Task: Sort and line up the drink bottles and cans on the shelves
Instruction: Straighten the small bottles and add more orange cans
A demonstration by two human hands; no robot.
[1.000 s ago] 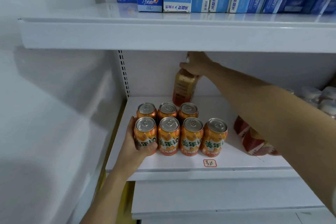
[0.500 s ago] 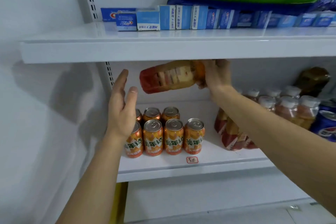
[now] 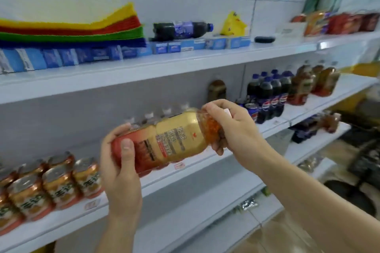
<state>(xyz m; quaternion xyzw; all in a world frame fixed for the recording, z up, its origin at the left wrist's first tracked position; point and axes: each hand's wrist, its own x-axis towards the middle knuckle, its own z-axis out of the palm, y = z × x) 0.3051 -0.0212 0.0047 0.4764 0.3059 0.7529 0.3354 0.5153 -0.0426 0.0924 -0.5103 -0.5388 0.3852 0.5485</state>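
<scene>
Gold-labelled plastic tea bottle [image 3: 164, 139] held sideways in front of white middle shelf [image 3: 205, 162]. Left hand [image 3: 121, 162] grips bottom, right hand [image 3: 230, 129] grips neck. Could slip or bump orange drink cans [image 3: 57, 181] over if swung too fast.

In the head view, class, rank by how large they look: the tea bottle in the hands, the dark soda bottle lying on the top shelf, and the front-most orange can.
1. tea bottle, though nearest the camera
2. dark soda bottle
3. orange can; cans versus soda bottle unsure, distances differ
</scene>
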